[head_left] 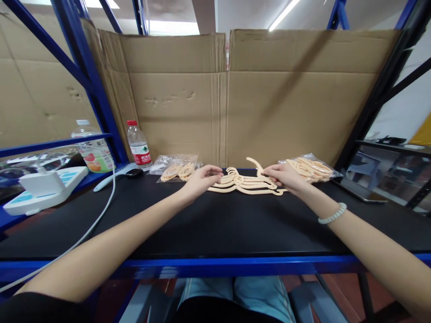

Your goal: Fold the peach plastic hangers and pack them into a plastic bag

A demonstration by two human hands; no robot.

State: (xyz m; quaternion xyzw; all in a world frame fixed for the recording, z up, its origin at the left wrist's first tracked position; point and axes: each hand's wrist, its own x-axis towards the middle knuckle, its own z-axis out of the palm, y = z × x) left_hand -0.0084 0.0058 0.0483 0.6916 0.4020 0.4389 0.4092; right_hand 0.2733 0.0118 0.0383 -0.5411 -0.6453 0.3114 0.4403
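Note:
A small stack of cream plastic hangers (247, 183) lies flat near the back of the black shelf top (215, 224). My left hand (201, 179) curls its fingers round the stack's left end, by the hooks. My right hand (282, 176) pinches the right end of the same stack. A white bead bracelet (332, 214) sits on my right wrist. Behind my right hand lies a clear bag of more hangers (311, 168). A second clear bag with hangers (175, 169) lies behind my left hand.
Cardboard sheets (222, 94) wall off the back. A water bottle with a red cap (138, 144) stands at the back left, with a white cable (97, 215) trailing forward. White devices (43, 188) sit on the left shelf. A dark tablet (358, 190) lies at the right. Blue rack posts (90, 80) frame the sides.

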